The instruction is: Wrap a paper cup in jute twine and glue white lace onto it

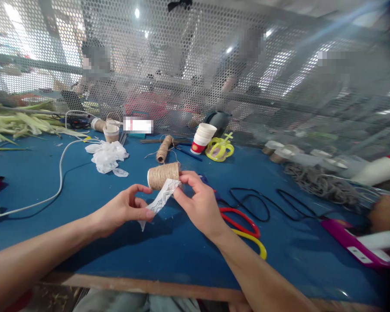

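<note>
A twine-wrapped paper cup (162, 175) lies on its side above the table, its white rim facing left. My right hand (199, 201) grips its right end between thumb and fingers, along with one end of a white lace strip (164, 197). The strip slants down to the left across the cup's lower side. My left hand (130, 206) pinches its lower end between thumb and fingers, with a short tail hanging below. Just behind the cup is a roll of twine (164, 149). Scissors with red and yellow handles (242, 223) lie by my right wrist, partly hidden.
A pile of white lace (107, 156) sits left, near another twine-covered cup (111, 132). Stacked paper cups (202, 138) and a yellow crown-shaped piece (219, 149) stand behind. Cables cross both sides. At right, another person's hand (385, 216) is near a purple power strip (354, 245).
</note>
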`<state>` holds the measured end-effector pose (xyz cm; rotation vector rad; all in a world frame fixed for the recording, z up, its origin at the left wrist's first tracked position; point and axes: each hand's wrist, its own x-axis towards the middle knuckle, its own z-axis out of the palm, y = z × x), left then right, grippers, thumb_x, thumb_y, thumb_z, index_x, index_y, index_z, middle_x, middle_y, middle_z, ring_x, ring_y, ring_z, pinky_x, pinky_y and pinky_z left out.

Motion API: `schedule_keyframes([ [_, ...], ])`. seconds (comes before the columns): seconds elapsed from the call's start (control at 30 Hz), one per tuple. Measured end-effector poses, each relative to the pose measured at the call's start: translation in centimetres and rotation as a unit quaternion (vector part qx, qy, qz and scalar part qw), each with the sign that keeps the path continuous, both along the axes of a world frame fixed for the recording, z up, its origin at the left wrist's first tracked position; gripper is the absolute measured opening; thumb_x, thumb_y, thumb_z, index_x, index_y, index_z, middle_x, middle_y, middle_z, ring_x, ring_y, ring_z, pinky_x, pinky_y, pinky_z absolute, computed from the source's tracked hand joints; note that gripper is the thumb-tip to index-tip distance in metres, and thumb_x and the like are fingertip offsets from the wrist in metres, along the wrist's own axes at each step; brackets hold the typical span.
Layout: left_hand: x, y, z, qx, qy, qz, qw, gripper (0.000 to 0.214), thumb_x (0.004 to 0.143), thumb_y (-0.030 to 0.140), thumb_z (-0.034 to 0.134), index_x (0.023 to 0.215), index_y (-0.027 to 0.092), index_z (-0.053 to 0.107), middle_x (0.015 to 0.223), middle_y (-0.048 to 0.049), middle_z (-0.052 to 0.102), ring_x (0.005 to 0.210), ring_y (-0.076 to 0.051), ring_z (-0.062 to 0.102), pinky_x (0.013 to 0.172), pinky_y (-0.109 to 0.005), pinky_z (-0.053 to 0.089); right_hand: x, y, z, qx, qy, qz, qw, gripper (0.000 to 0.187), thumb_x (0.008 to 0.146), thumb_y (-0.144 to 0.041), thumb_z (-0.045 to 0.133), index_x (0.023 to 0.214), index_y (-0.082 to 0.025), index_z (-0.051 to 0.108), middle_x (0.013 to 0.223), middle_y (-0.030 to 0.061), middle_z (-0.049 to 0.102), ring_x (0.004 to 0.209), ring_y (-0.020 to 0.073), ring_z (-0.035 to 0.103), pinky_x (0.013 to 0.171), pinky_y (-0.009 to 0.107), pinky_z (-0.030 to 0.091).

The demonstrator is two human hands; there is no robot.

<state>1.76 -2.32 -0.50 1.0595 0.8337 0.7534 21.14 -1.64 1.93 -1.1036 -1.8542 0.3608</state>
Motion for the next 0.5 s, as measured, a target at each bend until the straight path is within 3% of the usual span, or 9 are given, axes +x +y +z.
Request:
schedule_keyframes([
  [0.17,-0.7,0.0,1.0,0.06,-0.019,-0.013,0.998,0.027,0.063,0.03,0.076,0.076,0.015,0.058,0.061,0.0019,0.063,0.058,-0.009,0.056,0.058,-0.022,0.041,0.3,0.2,-0.6,0.013,-0.044,-0.009,0.999,0.004,0.076,-0.015,0.053,0.074,-0.019,0.053,0.085,0.0075,0.06,0.08,0.0181,0.058,0.074,0.032,0.048],
  [0.3,-1.4,0.1,1.7,0.091,-0.025,-0.034,0.995,0.031,0.057,0.026,0.079,0.081,0.016,0.061,0.066,0.0011,0.062,0.062,-0.01,0.055,0.058,-0.022,0.043,0.1,0.1,-0.8,0.032,-0.072,0.01,0.997,0.007,0.075,-0.014,0.055,0.071,-0.019,0.052,0.084,0.0072,0.059,0.081,0.0189,0.058,0.073,0.033,0.048],
  [0.4,-1.9,-0.2,2.2,0.198,0.031,-0.004,0.98,0.032,0.06,0.014,0.074,0.085,0.018,0.055,0.069,0.0044,0.055,0.06,-0.007,0.049,0.053,-0.018,0.039,-0.1,-0.3,-1.0,0.033,-0.084,0.03,0.995,0.007,0.076,-0.016,0.057,0.071,-0.019,0.054,0.087,0.0078,0.058,0.085,0.0198,0.058,0.074,0.034,0.049],
  [0.5,-2.1,-0.5,2.4,0.339,0.16,0.061,0.925,0.018,0.071,0.01,0.062,0.085,0.018,0.055,0.068,0.0048,0.05,0.056,-0.006,0.042,0.05,-0.018,0.034,-0.4,-0.6,-1.0,0.026,-0.09,0.053,0.994,0.007,0.076,-0.015,0.058,0.071,-0.019,0.055,0.087,0.0078,0.058,0.087,0.0199,0.058,0.075,0.035,0.049],
])
